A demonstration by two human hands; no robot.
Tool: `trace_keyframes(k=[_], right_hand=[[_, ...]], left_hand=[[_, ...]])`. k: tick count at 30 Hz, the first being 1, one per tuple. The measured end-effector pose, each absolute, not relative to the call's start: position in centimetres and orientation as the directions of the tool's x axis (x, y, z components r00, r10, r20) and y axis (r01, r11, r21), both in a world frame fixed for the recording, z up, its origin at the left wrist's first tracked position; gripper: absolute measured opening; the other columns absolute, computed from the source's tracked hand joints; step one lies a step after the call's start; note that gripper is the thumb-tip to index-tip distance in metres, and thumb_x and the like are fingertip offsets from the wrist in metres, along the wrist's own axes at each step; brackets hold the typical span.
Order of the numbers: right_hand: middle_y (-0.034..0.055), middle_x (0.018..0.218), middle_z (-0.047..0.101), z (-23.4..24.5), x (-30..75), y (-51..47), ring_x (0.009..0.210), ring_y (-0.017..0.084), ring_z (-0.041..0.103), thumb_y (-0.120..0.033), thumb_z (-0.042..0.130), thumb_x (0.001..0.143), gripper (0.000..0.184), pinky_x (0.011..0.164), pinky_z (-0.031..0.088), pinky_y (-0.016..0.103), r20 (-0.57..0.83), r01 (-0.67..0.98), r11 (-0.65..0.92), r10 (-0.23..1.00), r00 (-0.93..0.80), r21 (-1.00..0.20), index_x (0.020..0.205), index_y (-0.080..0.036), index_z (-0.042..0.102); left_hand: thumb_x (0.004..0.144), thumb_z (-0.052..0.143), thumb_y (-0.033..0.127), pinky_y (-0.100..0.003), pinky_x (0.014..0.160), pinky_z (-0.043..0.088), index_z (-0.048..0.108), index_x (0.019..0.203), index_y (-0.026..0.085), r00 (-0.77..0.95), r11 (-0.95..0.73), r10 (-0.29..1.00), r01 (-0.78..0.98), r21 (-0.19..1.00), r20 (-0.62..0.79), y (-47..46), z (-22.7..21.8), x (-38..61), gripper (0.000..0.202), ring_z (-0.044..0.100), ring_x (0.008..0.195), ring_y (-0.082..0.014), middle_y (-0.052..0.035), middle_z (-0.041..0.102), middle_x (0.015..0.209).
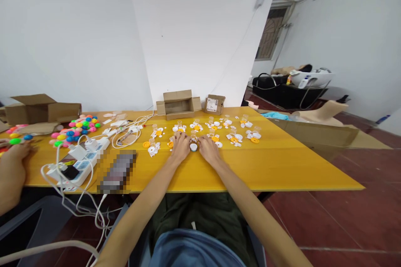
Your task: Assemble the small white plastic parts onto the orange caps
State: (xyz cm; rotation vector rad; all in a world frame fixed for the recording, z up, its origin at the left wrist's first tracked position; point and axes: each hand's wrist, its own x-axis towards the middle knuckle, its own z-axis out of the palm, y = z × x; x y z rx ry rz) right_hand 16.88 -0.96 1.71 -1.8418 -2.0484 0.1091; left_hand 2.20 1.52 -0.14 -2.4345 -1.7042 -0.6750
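Note:
My left hand lies flat on the yellow table, fingers stretched toward the small parts. My right hand rests beside it, fingers also extended. Between the two hands sits a small white round cap, touching neither clearly. Just beyond my fingertips lie several small white and orange caps and little clear vials, scattered across the middle of the table.
A white power strip with plugs and cables sits at the left, next to a blurred dark object. Colourful plastic balls and another person's hand are at far left. Open cardboard boxes stand at the table's back edge.

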Motion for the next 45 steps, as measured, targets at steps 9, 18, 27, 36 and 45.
trace_keyframes(k=[9, 18, 27, 36, 45], right_hand=[[0.0105, 0.129, 0.069, 2.2, 17.0, -1.8, 0.115, 0.024, 0.066, -0.008, 0.044, 0.098, 0.038, 0.093, 0.049, 0.03, 0.254, 0.931, 0.178, 0.962, -0.098, -0.318, 0.117, -0.023, 0.073], [0.0074, 0.111, 0.072, 0.5, 17.7, -1.3, 0.101, 0.022, 0.068, -0.022, 0.044, 0.103, 0.029, 0.082, 0.051, 0.03, 0.465, 0.855, 0.365, 0.869, -0.171, -0.368, 0.106, -0.024, 0.073], [0.0068, 0.11, 0.07, -0.6, 17.9, -1.4, 0.099, 0.024, 0.066, -0.03, 0.064, 0.094, 0.016, 0.082, 0.05, 0.033, 0.446, 0.804, 0.485, 0.838, -0.315, -0.343, 0.109, -0.026, 0.07], [0.0065, 0.112, 0.073, -0.5, 18.0, -1.1, 0.099, 0.024, 0.068, -0.019, 0.066, 0.087, 0.028, 0.081, 0.048, 0.032, 0.402, 0.764, 0.457, 0.871, -0.282, -0.456, 0.114, -0.026, 0.067], [0.0035, 0.096, 0.075, -0.6, 18.3, -1.0, 0.09, 0.025, 0.069, -0.016, 0.064, 0.082, 0.038, 0.073, 0.046, 0.03, 0.355, 0.715, 0.411, 0.904, -0.24, -0.565, 0.119, -0.025, 0.059]], left_hand=[[0.093, 0.051, 0.009, -0.047, 0.098, 0.039, 0.072, 0.108, 0.028, 0.26, -0.364, 0.865, 0.914, 0.181, 0.428, 1.3, 0.1, 2.3, 0.031, 0.048, 0.126, -0.0323, -0.0106, 0.066, 0.121], [0.095, 0.048, 0.009, -0.042, 0.095, 0.042, 0.067, 0.108, 0.025, 0.219, -0.418, 0.808, 0.868, 0.269, 0.547, 1.5, 0.2, 2.0, 0.028, 0.054, 0.117, -0.0286, -0.009, 0.069, 0.11], [0.106, 0.037, 0.028, -0.038, 0.094, 0.049, 0.063, 0.109, 0.023, 0.157, -0.555, 0.743, 0.688, 0.468, 0.65, 1.4, 0.4, 1.6, 0.027, 0.064, 0.105, -0.0243, -0.0082, 0.071, 0.107], [0.1, 0.052, 0.032, -0.035, 0.091, 0.052, 0.064, 0.11, 0.025, 0.248, -0.502, 0.842, 0.683, 0.53, 0.479, 0.0, 0.9, 1.8, 0.018, 0.067, 0.099, -0.0227, -0.0053, 0.071, 0.106], [0.087, 0.061, 0.024, -0.037, 0.092, 0.053, 0.066, 0.109, 0.024, 0.348, -0.479, 0.876, 0.697, 0.533, 0.333, -0.4, 1.1, 1.9, 0.022, 0.068, 0.101, -0.0256, -0.0053, 0.073, 0.102]])
